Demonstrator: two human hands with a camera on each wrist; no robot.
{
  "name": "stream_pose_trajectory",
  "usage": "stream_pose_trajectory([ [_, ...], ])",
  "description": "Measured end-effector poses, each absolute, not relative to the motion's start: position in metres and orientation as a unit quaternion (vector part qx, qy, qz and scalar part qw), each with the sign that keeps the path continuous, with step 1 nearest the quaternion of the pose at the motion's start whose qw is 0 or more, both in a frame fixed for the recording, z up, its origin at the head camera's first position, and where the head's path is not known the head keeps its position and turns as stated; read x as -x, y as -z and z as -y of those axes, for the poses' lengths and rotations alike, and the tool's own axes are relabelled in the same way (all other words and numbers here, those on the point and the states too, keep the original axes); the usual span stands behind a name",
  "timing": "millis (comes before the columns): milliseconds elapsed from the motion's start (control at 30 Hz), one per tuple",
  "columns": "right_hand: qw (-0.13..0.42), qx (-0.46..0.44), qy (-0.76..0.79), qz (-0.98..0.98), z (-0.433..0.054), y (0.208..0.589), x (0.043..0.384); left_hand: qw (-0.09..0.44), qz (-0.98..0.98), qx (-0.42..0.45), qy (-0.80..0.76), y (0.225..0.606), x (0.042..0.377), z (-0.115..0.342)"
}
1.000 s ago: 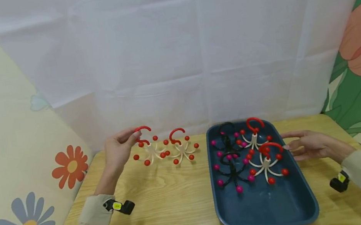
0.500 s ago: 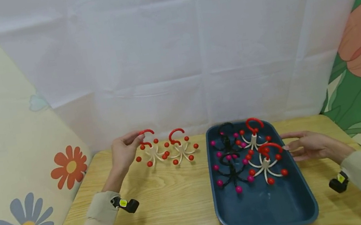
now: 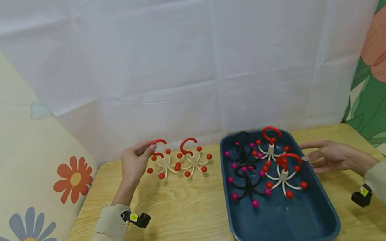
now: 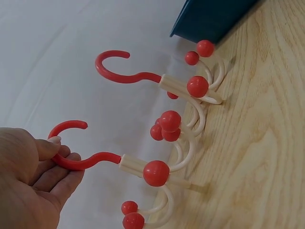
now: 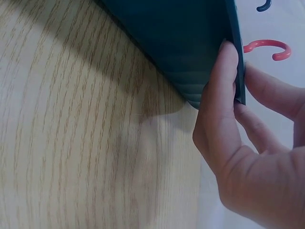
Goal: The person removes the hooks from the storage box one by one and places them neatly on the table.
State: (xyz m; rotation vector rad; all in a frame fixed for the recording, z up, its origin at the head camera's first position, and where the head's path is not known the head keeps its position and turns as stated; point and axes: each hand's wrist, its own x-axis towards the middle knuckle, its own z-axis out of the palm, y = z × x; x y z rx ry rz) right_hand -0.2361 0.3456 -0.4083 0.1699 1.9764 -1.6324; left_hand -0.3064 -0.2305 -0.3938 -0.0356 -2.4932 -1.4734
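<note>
My left hand (image 3: 133, 166) pinches the red hook of a multi-arm hanger (image 3: 164, 162), whose cream arms curve out to red ball tips. In the left wrist view, thumb and fingers sit on the bend of that hook (image 4: 74, 164), and the hanger stands upright at the table. Right beside it stands a matching red-and-cream hanger (image 3: 194, 159), their balls overlapping. At the right, my right hand (image 3: 332, 156) grips the rim of a dark blue tray (image 3: 287, 227). The right wrist view has the fingers along the tray's outer wall (image 5: 190, 43) and the thumb at the inner side.
Inside the tray, two black hangers with magenta balls, such as the front one (image 3: 249, 185), stand left of two red-and-cream ones, such as the front one (image 3: 283, 175). A white cloth (image 3: 154, 59) hangs behind the wooden table (image 3: 178, 222).
My left hand has moved right and slightly down with its hanger, bringing it closer to the neighbouring hanger. The right hand stays at the tray's rim.
</note>
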Motion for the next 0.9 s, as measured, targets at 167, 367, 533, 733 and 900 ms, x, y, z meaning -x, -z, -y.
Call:
stream_pose_trajectory([
  [167, 0.283, -0.062, 0.610, -0.738, -0.3457, 0.4091, 0.2365, 0.116, 0.856, 0.012, 0.503, 0.3958, 0.3070, 0.2292],
  [367, 0.283, -0.063, 0.612, -0.736, -0.3466, 0.4091, 0.2367, 0.110, 0.859, 0.019, 0.500, 0.3991, 0.3079, 0.2272],
  [533, 0.281, -0.064, 0.612, -0.737, -0.3470, 0.4089, 0.2370, 0.110, 0.859, 0.028, 0.499, 0.3998, 0.3081, 0.2280],
  [733, 0.280, -0.065, 0.611, -0.737, -0.3467, 0.4086, 0.2373, 0.103, 0.864, 0.039, 0.491, 0.4004, 0.3097, 0.2315],
  [900, 0.279, -0.066, 0.613, -0.736, -0.3445, 0.4079, 0.2355, 0.098, 0.873, 0.052, 0.475, 0.4005, 0.3074, 0.2339],
])
